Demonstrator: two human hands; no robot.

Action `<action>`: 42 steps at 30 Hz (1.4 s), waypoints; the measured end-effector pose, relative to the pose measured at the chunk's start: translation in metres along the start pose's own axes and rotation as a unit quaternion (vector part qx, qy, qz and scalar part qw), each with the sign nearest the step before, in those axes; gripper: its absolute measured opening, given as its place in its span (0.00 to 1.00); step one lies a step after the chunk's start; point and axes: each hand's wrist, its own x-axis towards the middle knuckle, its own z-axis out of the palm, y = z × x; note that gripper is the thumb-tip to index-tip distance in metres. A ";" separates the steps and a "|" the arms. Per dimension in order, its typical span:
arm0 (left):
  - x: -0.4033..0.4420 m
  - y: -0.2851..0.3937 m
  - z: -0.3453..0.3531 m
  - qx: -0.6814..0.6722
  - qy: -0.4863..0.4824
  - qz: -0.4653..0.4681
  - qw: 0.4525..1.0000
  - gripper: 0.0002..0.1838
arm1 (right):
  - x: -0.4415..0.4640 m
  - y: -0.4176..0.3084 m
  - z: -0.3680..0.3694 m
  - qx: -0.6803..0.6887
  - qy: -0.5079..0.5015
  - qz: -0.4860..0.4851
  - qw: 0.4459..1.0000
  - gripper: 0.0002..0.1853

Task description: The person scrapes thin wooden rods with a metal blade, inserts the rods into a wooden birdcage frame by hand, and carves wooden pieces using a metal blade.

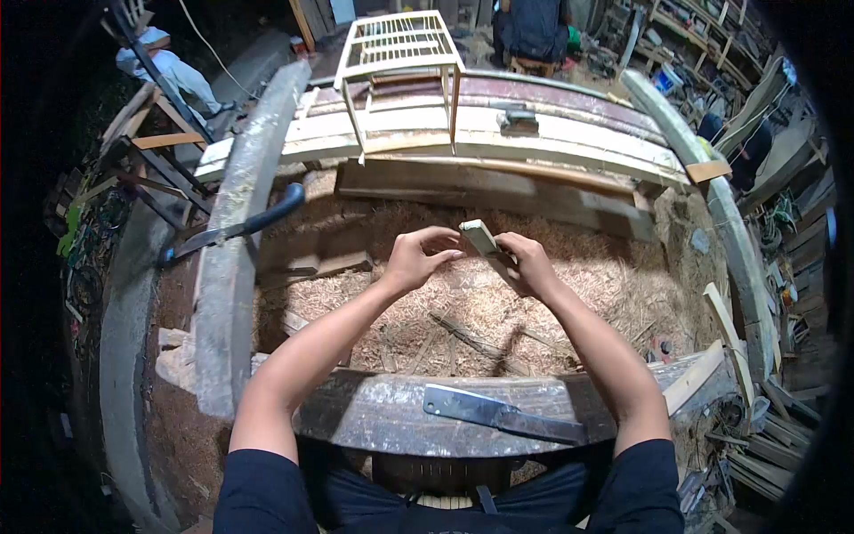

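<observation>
My right hand [527,263] is closed around a piece of wood [479,237], held up over the shavings with its pale cut end raised toward the upper left. Just left of that end, my left hand [420,258] curves with thumb and fingers apart and nothing between them. Whether its fingertips touch the wood I cannot tell. Close to my lap, a broad-bladed knife [464,406] lies on a thick worn beam [360,414], its dark handle toward the right.
A slatted wooden frame [391,67] stands on the far planks [302,142], near a hand plane [519,121]. A dark-handled saw [276,210] rests across the left beam [222,329]. Shavings [578,316] cover the ground. Two people sit behind; another crouches at right.
</observation>
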 end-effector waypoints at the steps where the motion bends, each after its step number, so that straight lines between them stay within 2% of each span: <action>1: -0.005 0.015 -0.005 0.005 0.007 0.009 1.000 0.18 | 0.001 -0.019 -0.009 0.006 0.018 -0.013 1.000 0.16; 3: -0.014 0.049 -0.015 -0.098 0.062 0.039 0.992 0.15 | 0.005 -0.054 -0.021 0.011 0.038 -0.039 0.998 0.16; 9: -0.064 0.131 -0.054 -0.030 0.139 0.129 0.981 0.12 | 0.016 -0.155 -0.030 0.143 0.048 -0.034 0.988 0.15; 11: -0.079 0.143 -0.066 0.000 0.196 0.193 0.961 0.11 | 0.019 -0.180 -0.027 0.122 0.058 -0.081 0.988 0.14; 14: -0.109 0.182 -0.083 0.072 0.255 0.194 0.945 0.11 | 0.022 -0.219 -0.022 0.217 0.054 -0.062 0.973 0.16; 16: -0.131 0.218 -0.093 0.138 0.274 0.178 0.935 0.11 | 0.021 -0.237 -0.020 0.211 0.058 -0.069 0.973 0.15; 19: -0.140 0.224 -0.105 0.077 0.297 0.172 0.936 0.11 | 0.019 -0.252 -0.020 0.229 0.059 -0.051 0.970 0.14; 20: -0.144 0.226 -0.111 0.126 0.313 0.185 0.923 0.11 | 0.018 -0.256 -0.019 0.258 0.053 -0.031 0.964 0.14; 21: -0.144 0.224 -0.118 0.127 0.313 0.184 0.923 0.11 | 0.017 -0.260 -0.021 0.259 0.053 -0.031 0.964 0.14; 23: -0.141 0.214 -0.128 0.022 0.319 0.187 0.929 0.11 | 0.014 -0.268 -0.028 0.332 0.000 0.003 0.943 0.18; 24: -0.150 0.225 -0.132 0.053 0.330 0.177 0.926 0.12 | 0.014 -0.267 -0.028 0.314 0.001 -0.013 0.949 0.19; 25: -0.148 0.223 -0.137 -0.040 0.300 0.155 0.940 0.11 | 0.013 -0.263 -0.026 0.313 0.002 -0.012 0.950 0.19; 27: -0.160 0.235 -0.141 -0.109 0.281 0.152 0.941 0.10 | 0.012 -0.267 -0.026 0.283 -0.010 -0.024 0.959 0.19; 29: -0.170 0.245 -0.144 -0.123 0.281 0.156 0.939 0.10 | 0.008 -0.277 -0.031 0.288 -0.003 -0.013 0.957 0.18; 34: -0.194 0.257 -0.151 -0.154 0.260 0.177 0.937 0.11 | -0.001 -0.299 -0.036 0.264 0.025 -0.112 0.958 0.14; 39: -0.204 0.273 -0.151 -0.104 0.268 0.168 0.943 0.12 | -0.010 -0.314 -0.041 0.240 0.018 -0.113 0.964 0.13; 42: -0.201 0.277 -0.153 -0.089 0.261 0.195 0.941 0.15 | -0.011 -0.317 -0.035 0.256 0.003 -0.098 0.962 0.13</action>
